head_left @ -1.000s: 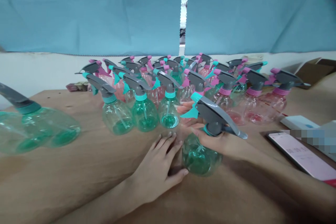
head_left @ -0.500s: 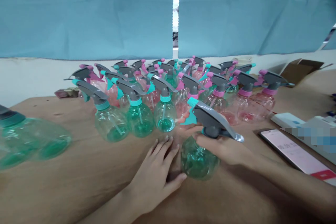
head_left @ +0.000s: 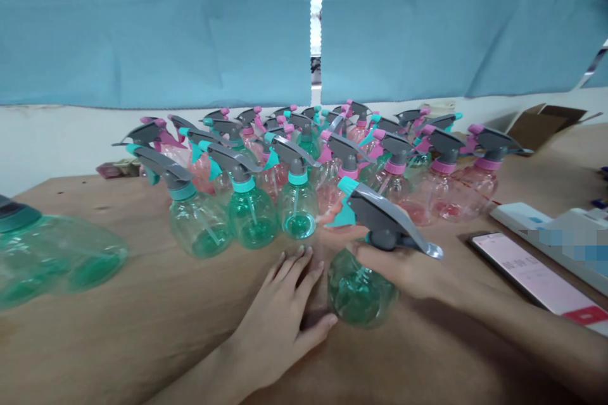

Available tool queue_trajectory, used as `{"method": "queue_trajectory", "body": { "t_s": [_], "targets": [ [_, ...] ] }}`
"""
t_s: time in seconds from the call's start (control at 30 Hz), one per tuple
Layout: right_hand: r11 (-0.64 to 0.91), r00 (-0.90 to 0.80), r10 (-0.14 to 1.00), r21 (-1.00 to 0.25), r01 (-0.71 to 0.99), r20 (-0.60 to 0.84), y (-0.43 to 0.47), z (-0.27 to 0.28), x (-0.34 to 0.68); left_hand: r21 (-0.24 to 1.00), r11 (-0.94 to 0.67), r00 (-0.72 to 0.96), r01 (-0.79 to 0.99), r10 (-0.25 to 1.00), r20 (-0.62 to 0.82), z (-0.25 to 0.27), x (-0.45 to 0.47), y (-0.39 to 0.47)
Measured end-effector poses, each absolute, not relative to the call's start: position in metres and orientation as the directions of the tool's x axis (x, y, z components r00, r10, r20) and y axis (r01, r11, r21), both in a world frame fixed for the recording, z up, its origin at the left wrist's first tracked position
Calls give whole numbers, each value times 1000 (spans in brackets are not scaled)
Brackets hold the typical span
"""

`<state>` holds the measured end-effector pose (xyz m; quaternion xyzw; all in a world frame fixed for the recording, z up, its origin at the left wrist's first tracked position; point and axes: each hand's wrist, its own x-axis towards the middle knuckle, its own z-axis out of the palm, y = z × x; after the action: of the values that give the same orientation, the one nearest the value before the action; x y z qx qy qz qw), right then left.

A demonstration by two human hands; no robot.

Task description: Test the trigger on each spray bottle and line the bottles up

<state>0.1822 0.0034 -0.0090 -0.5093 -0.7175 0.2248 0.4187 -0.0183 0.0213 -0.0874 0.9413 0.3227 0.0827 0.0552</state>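
Note:
My right hand (head_left: 399,266) is wrapped round the neck of a green spray bottle (head_left: 361,294) with a grey head and a turquoise nozzle and trigger. The bottle leans slightly, and my fingers partly hide its neck. Flat on the wooden table (head_left: 180,316) lies my left hand (head_left: 280,310), fingers spread, holding nothing, its thumb near the held bottle. Just beyond it stand a small green spray bottle (head_left: 299,212) and another green spray bottle (head_left: 254,221), both with turquoise collars.
Several pink and green spray bottles crowd the back of the table, among them a pink spray bottle (head_left: 479,180). More green bottles (head_left: 95,253) are at the left edge. A phone (head_left: 527,275) lies at right beside a white box (head_left: 517,218). A cardboard box (head_left: 546,130) stands behind.
Both hands stay almost as they were, the right still gripping the spray bottle and the left flat on the table. The view has shifted very slightly.

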Motion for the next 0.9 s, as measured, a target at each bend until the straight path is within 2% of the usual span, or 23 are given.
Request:
{"method": "queue_trajectory", "body": {
  "t_s": [0.13, 0.3, 0.57, 0.9],
  "targets": [
    [419, -167, 907, -797, 435, 386, 9, -17, 182, 165, -788, 781, 593, 613, 123, -87, -18, 22],
    [454, -171, 891, -807, 378, 421, 13, -30, 183, 173, -787, 780, 593, 614, 121, -87, -18, 22],
    [471, -177, 880, -762, 444, 441, 13, -31, 184, 174, -780, 775, 601, 622, 111, -85, -17, 20],
    [428, -141, 901, -789, 440, 410, 12, -32, 186, 185, -778, 772, 600, 624, 119, -87, -17, 21]
  ]
}}
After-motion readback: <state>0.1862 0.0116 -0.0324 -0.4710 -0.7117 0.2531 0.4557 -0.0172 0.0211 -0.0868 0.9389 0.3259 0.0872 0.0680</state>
